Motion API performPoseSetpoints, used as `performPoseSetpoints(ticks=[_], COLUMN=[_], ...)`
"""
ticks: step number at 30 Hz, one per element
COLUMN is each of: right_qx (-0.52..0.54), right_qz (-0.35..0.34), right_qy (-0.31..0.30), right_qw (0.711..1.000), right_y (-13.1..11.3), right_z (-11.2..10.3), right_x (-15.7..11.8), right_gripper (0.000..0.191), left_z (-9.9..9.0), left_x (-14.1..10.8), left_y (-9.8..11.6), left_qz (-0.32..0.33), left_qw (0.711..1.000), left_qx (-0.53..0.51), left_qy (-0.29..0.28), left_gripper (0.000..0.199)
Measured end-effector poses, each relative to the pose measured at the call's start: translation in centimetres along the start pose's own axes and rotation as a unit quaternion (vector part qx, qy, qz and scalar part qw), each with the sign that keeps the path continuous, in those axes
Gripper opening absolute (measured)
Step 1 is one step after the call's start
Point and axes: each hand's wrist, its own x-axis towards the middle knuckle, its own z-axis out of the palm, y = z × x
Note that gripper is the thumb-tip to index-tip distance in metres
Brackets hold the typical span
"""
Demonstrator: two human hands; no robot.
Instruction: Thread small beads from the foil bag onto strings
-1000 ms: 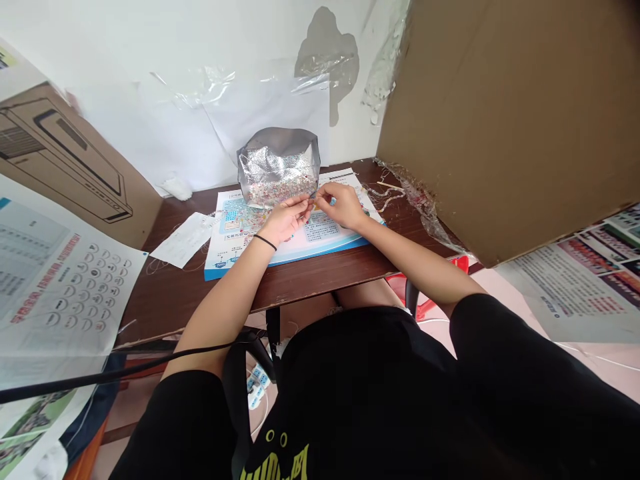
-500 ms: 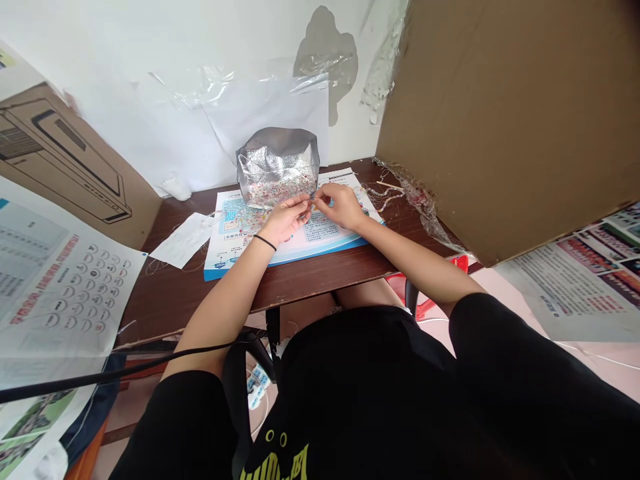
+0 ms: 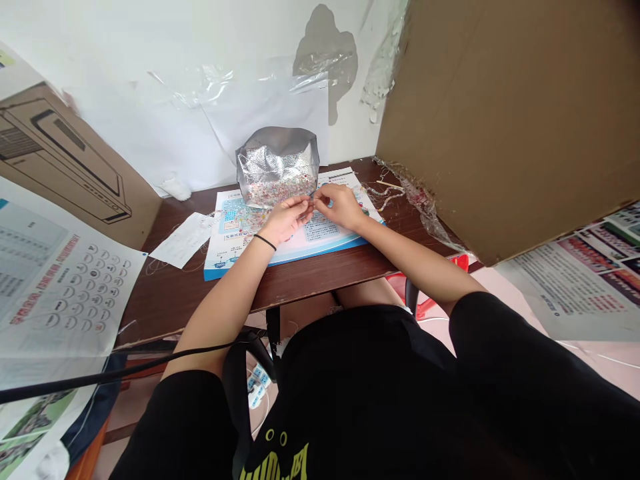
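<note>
My left hand (image 3: 289,219) has its thumb and fingers pinched together, palm turned up, and wears a black band at the wrist. Touching its fingertips is my right hand (image 3: 339,205), also in a pinch. Whatever lies between the fingertips is too small to make out. Just behind both hands stands a silvery clear-fronted bag (image 3: 277,167) with many small coloured beads in its lower part. Under the hands is a blue-and-white printed booklet (image 3: 320,245), with loose beads (image 3: 250,219) scattered on it beside the left hand.
A white paper slip (image 3: 183,241) lies left on the brown table (image 3: 295,288). Strings and crumpled clear plastic (image 3: 425,208) lie at the right. Cardboard boxes stand at the left (image 3: 70,153) and right (image 3: 500,133). A black cable (image 3: 125,369) crosses the lower left.
</note>
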Motion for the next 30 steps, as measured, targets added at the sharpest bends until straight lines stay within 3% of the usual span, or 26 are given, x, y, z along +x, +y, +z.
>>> performPoseSetpoints(ticks=[30], right_qx=[-0.014], right_qz=[0.003], right_qy=[-0.002], right_qw=[1.0], right_y=[0.01], right_z=[0.04], right_x=[-0.07], right_gripper=[0.016], left_z=[-0.02], left_x=[0.15], left_y=[-0.05], left_qz=[0.003], left_qw=[1.0], left_qx=[0.014], left_qy=[-0.007], left_gripper=[0.008])
